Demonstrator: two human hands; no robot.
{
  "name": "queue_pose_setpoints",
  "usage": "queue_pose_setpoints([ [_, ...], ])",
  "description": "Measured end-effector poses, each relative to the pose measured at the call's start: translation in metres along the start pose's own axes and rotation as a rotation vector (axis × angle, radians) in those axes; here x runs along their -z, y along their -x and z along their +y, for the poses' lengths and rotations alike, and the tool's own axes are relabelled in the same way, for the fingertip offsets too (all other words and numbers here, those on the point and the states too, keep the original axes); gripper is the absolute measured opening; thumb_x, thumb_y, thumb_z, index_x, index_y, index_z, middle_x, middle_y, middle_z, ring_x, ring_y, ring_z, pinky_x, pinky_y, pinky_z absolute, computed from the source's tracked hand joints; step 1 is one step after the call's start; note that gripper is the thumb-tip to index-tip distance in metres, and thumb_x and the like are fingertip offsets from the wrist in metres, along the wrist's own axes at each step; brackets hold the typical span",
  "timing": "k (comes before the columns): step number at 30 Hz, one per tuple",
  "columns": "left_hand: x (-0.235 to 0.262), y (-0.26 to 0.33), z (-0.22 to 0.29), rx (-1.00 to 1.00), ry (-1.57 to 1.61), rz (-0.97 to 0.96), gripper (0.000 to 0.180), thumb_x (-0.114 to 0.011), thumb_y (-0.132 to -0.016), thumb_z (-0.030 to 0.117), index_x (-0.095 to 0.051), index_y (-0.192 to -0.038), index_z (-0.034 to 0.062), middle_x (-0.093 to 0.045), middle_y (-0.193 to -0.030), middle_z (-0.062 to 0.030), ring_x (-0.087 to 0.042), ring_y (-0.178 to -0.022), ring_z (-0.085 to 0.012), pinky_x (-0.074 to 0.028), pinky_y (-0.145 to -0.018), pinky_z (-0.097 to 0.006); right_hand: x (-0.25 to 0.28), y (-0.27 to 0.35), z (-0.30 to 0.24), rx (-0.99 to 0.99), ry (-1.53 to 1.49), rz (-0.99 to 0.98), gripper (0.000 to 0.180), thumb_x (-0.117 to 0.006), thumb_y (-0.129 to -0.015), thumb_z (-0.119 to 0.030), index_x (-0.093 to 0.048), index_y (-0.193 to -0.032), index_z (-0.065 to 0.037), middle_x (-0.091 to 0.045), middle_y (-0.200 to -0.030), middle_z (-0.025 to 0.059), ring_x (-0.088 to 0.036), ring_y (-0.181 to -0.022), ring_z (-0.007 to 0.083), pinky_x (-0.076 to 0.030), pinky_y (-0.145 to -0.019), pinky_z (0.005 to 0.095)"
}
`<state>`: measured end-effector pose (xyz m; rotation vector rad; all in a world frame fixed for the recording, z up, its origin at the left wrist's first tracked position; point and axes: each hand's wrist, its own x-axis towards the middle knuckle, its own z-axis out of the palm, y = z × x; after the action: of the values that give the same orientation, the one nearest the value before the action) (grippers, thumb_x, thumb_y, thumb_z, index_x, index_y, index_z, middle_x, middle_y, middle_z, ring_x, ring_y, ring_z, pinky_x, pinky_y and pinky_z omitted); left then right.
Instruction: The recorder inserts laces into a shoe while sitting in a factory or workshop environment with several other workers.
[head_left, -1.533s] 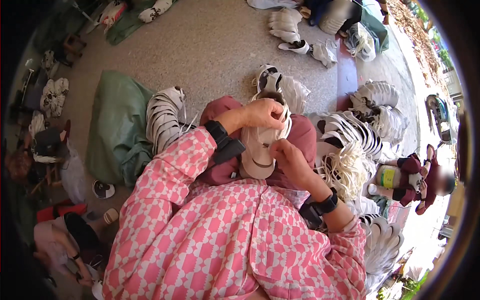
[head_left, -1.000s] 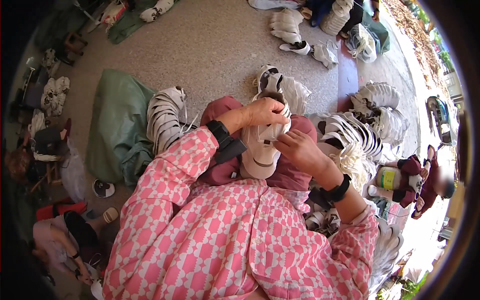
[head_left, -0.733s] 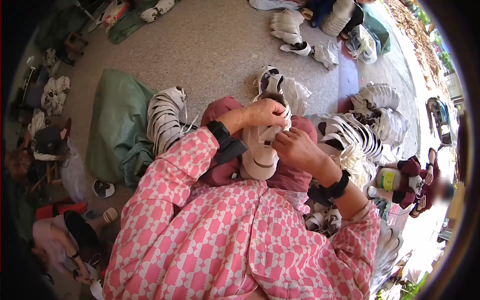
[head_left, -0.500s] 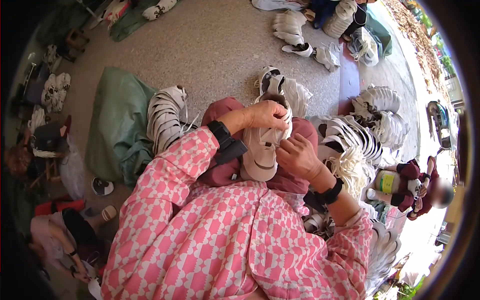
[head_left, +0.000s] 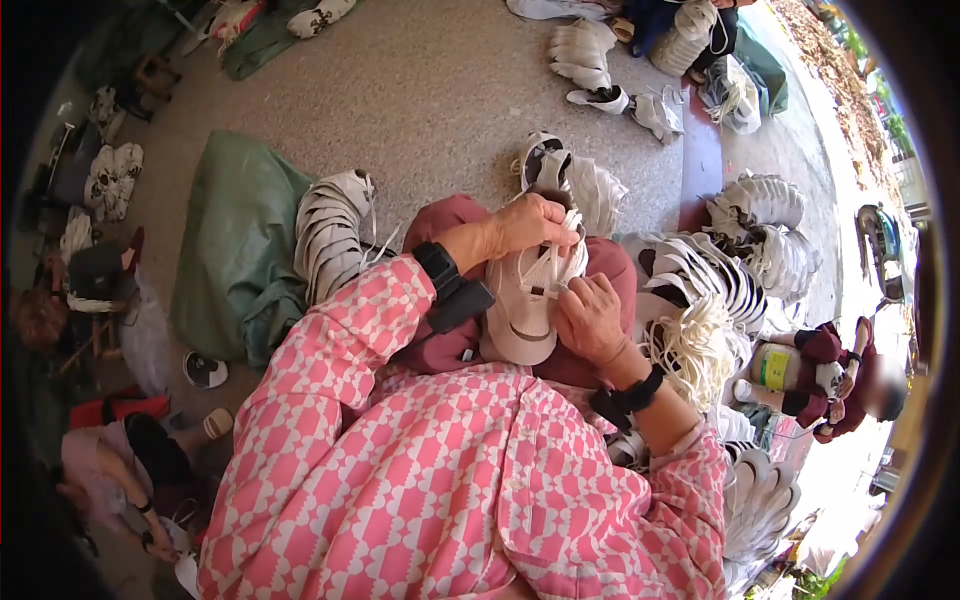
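Observation:
On my lap, between maroon-covered knees, lies a beige and white shoe upper (head_left: 518, 335) with its toe toward me. White shoelace (head_left: 541, 268) crosses its front in several strands. My left hand (head_left: 528, 226) reaches over the ankle end, fingers closed on the lace and drawing strands up from the upper. Along the right edge, beside the eyelets, my right hand (head_left: 594, 318) is closed in a pinch at the lace; the fingertips partly hide what they grip.
A nested row of shoe uppers (head_left: 332, 235) stands left of my knees, beside a green cloth cover (head_left: 235, 250). At the right are more stacked uppers (head_left: 755, 205) and a bundle of loose white laces (head_left: 700, 340). Other people sit at far right (head_left: 845, 375) and lower left (head_left: 110, 465).
The lace strands over the shoe front now stand raised and spread under my left hand, which has moved slightly up. My right hand has shifted slightly, staying by the eyelets.

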<state>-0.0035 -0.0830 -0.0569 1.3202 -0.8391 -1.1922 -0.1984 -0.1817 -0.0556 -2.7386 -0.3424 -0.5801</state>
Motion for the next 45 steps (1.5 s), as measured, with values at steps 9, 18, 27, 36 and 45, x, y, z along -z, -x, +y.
queue_pose_setpoints([
  [9,0.005,-0.001,-0.012,0.032,0.62,0.328,0.011,-0.07,-0.078,0.014,-0.068,-0.076,0.0031,-0.067,-0.074,-0.0056,-0.057,-0.067,-0.0108,-0.047,-0.068,-0.023,-0.004,0.006,-0.009,-0.112,-0.235,-0.073,0.011,-0.062,-0.082,-0.005,-0.053,-0.088,-0.005,-0.055,-0.084,0.0099,-0.054,-0.072,0.0291,-0.042,-0.07,0.037],
  [18,-0.002,0.004,0.008,-0.018,-0.013,0.121,0.035,-0.07,-0.09,0.034,-0.069,-0.078,0.002,-0.067,-0.078,-0.0041,-0.057,-0.07,-0.014,-0.048,-0.069,-0.03,-0.001,0.016,0.004,-0.796,-0.815,0.093,0.004,-0.058,-0.092,-0.003,-0.058,-0.096,-0.002,-0.061,-0.081,0.0037,-0.061,-0.072,0.0125,-0.049,-0.069,0.0268],
  [27,0.012,0.021,0.009,-0.508,-0.844,-0.156,0.04,-0.08,-0.069,0.037,-0.066,-0.092,0.0066,-0.059,-0.095,-0.0066,-0.054,-0.1,-0.0259,-0.037,-0.092,-0.041,0.003,0.017,-0.006,-0.516,-0.542,0.086,0.011,-0.063,-0.087,0.0,-0.06,-0.097,-0.002,-0.062,-0.084,0.0071,-0.065,-0.074,0.0185,-0.051,-0.067,0.029],
  [36,0.004,0.016,0.0,-0.528,-0.835,-0.144,0.022,-0.078,-0.071,0.029,-0.068,-0.08,0.0123,-0.06,-0.088,-0.002,-0.055,-0.093,-0.0216,-0.036,-0.089,-0.038,0.003,0.007,-0.006,-0.282,-0.271,0.082,0.017,-0.067,-0.081,0.001,-0.061,-0.097,-0.002,-0.061,-0.081,0.0116,-0.064,-0.069,0.0277,-0.051,-0.063,0.0334],
  [45,-0.009,0.013,-0.005,-0.141,-0.116,0.061,0.015,-0.072,-0.09,0.019,-0.066,-0.084,0.0063,-0.064,-0.085,0.0039,-0.056,-0.076,-0.0052,-0.046,-0.069,-0.024,-0.005,0.01,-0.007,-0.408,-0.415,0.043,0.014,-0.064,-0.079,-0.003,-0.058,-0.092,-0.003,-0.059,-0.085,0.0147,-0.062,-0.077,0.0346,-0.051,-0.068,0.0402],
])
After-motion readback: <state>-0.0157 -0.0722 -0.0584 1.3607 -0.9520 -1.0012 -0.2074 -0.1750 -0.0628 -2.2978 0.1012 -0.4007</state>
